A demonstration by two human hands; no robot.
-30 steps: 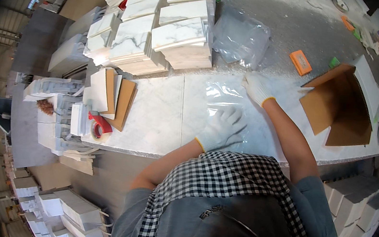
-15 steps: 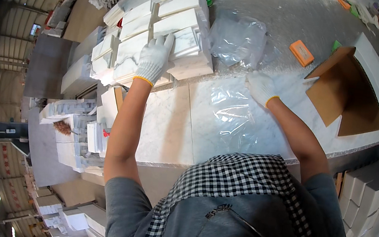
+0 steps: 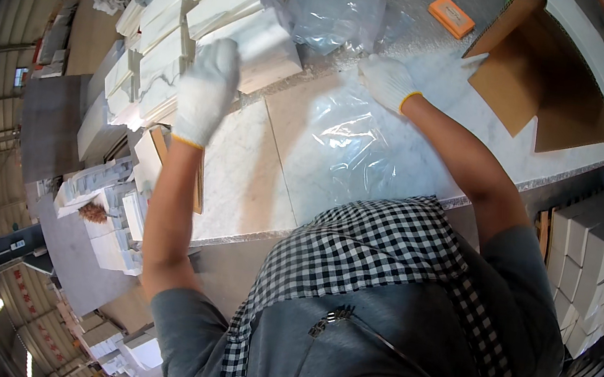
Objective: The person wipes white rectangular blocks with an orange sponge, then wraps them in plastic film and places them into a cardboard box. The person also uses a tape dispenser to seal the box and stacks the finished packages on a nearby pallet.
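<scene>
My left hand (image 3: 209, 91), in a white knit glove, is over the near edge of the stacked white marble-patterned tiles (image 3: 249, 46). Its fingers bend downward, and its back hides whatever is beneath them. My right hand (image 3: 388, 82), gloved too, is at the far edge of a clear plastic bag (image 3: 355, 138) that lies flat on the marble worktop (image 3: 242, 172). The fingers there are drawn together on the film, their tips partly hidden. Beyond the hands lies a pile of clear plastic bags (image 3: 335, 8), beside the tile stacks.
An open brown cardboard box (image 3: 571, 87) stands on the right of the worktop. An orange block-shaped packet (image 3: 451, 17) lies farther back. More tile stacks (image 3: 105, 215) are at the left, and grey-white boxes (image 3: 594, 253) are stacked low at the right.
My left hand has risen off the tile tops and come nearer, its fingers now bent. My right hand remains at the bag's far edge. The whole view has shifted and turned.
</scene>
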